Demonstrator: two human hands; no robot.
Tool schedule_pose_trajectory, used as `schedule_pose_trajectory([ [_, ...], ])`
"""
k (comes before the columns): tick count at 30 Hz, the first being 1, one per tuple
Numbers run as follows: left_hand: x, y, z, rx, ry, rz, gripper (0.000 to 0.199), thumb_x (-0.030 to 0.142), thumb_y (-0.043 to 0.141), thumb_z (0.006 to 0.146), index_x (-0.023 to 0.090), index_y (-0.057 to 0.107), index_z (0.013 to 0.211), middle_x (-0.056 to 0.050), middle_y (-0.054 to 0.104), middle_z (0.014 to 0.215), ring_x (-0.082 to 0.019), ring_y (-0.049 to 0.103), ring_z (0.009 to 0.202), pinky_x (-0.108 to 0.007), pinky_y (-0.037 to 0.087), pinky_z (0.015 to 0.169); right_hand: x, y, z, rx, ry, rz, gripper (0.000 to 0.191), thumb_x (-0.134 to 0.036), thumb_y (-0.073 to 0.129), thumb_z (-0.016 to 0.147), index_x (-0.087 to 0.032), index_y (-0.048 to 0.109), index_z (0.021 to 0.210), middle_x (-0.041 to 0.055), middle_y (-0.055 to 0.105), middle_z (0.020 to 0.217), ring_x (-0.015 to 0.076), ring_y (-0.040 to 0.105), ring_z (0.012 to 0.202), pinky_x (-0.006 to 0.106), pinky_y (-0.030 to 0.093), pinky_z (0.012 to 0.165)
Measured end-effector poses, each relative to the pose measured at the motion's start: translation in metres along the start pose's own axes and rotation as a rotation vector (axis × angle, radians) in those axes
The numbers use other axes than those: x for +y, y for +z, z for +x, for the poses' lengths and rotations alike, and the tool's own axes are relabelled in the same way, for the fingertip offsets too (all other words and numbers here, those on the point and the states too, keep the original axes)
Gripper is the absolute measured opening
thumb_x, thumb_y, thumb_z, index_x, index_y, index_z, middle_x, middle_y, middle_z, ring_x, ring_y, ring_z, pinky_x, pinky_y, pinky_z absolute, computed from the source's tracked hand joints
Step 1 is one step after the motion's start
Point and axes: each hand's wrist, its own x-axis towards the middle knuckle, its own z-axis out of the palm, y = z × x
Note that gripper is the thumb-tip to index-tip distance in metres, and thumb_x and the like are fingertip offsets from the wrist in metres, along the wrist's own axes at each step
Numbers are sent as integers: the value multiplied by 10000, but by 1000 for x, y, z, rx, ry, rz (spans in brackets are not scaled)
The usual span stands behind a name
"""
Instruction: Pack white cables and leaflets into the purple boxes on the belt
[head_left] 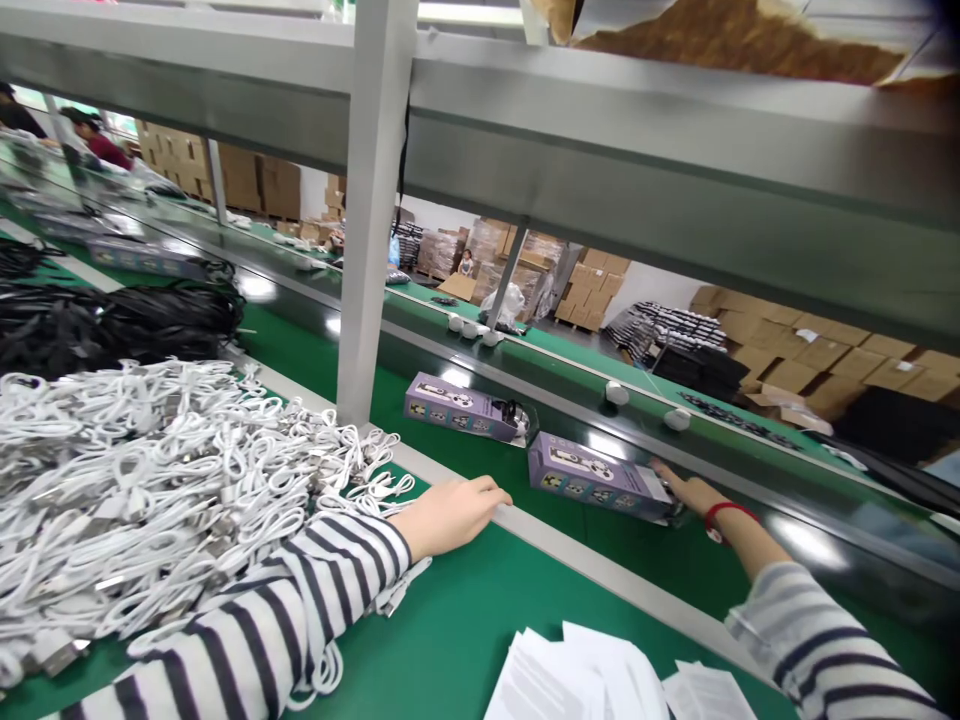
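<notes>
My right hand [686, 490], with a red cord on its wrist, grips the near end of a purple printed box [600, 475] on the dark green conveyor belt; some of its fingers are hidden behind that end. A second purple box [461, 408] lies farther left on the belt, black cable and clear plastic showing at its end. My left hand [454, 513] rests palm down by the pale edge strip, fingers loosely extended, with nothing visible in it. Beside it spreads a big pile of white coiled USB cables [172, 490].
Printed white sheets [574, 680] lie at the front of the green bench. A grey post [367, 220] and overhead beam [675, 170] stand before me. Black straps [120, 325] are heaped at left. Small white round items [616, 393] sit beyond the belt; stacked cartons fill the background.
</notes>
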Motion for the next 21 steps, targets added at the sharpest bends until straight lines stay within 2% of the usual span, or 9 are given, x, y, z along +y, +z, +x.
schedule_pose_trajectory([
  [2, 1, 1, 1, 0, 11, -9, 326, 172, 397, 935, 242, 539, 1220, -43, 609, 1141, -167, 648, 723, -264, 500, 586, 4, 7, -5, -99, 49, 13, 986, -785, 514, 680, 47, 531, 1209, 342, 556, 1193, 422, 559, 1111, 483, 465, 918],
  [5, 4, 2, 2, -21, 26, -11, 326, 156, 423, 921, 244, 547, 1208, -37, 615, 1134, -169, 650, 730, -257, 498, 585, -2, 18, -12, -89, 34, 17, 1073, -703, 663, 629, 108, 424, 1288, 357, 511, 1246, 416, 526, 1158, 452, 447, 953],
  [7, 5, 4, 3, -29, 35, -6, 316, 144, 432, 912, 241, 561, 1184, -35, 617, 1123, -163, 647, 725, -253, 497, 589, -8, 21, -16, -54, -31, 50, 973, -608, 712, 654, 86, 445, 1281, 330, 545, 1221, 394, 525, 1169, 424, 444, 958],
  [11, 7, 6, 2, -14, 27, -38, 295, 181, 398, 936, 226, 570, 1173, -48, 617, 1098, -160, 645, 758, -252, 494, 638, -14, 15, -22, -72, -100, 102, 698, -444, 637, 797, -11, 457, 1314, 190, 673, 1073, 291, 600, 1092, 345, 453, 951],
  [14, 4, -2, -1, -26, -32, -138, 300, 296, 390, 958, 233, 551, 1204, -43, 621, 1088, -166, 638, 813, -255, 483, 679, -21, 3, -38, -19, -77, 40, 719, -348, 625, 806, 3, 365, 1377, 244, 601, 1191, 346, 547, 1148, 440, 388, 1007],
  [17, -6, -19, -6, -206, -76, -302, 445, 458, 490, 898, 245, 486, 1288, -45, 604, 1153, -169, 627, 859, -244, 469, 701, -44, -4, -87, 91, -293, -85, 591, -340, 639, 786, -88, 493, 1301, 243, 520, 1293, 403, 441, 1227, 513, 313, 1032],
  [18, -10, -25, -8, -279, -85, -345, 507, 488, 533, 863, 242, 473, 1302, -49, 589, 1187, -173, 620, 898, -240, 465, 725, -53, -3, -111, 15, -436, -57, 495, -375, 620, 803, -130, 562, 1229, 209, 570, 1239, 374, 484, 1186, 474, 344, 1018],
  [19, -15, -31, -9, -342, -92, -371, 556, 500, 578, 825, 237, 471, 1303, -53, 571, 1220, -182, 607, 952, -239, 458, 759, -63, 0, -138, -150, -553, 18, 425, -440, 594, 821, -172, 618, 1150, 168, 625, 1161, 347, 545, 1108, 446, 390, 978],
  [21, -23, -39, -12, -435, -130, -366, 587, 482, 646, 758, 225, 497, 1264, -56, 548, 1247, -197, 579, 1017, -243, 442, 803, -78, 14, -195, -453, -733, 34, 464, -558, 585, 805, -215, 658, 1110, 130, 639, 1155, 332, 574, 1057, 446, 428, 938],
])
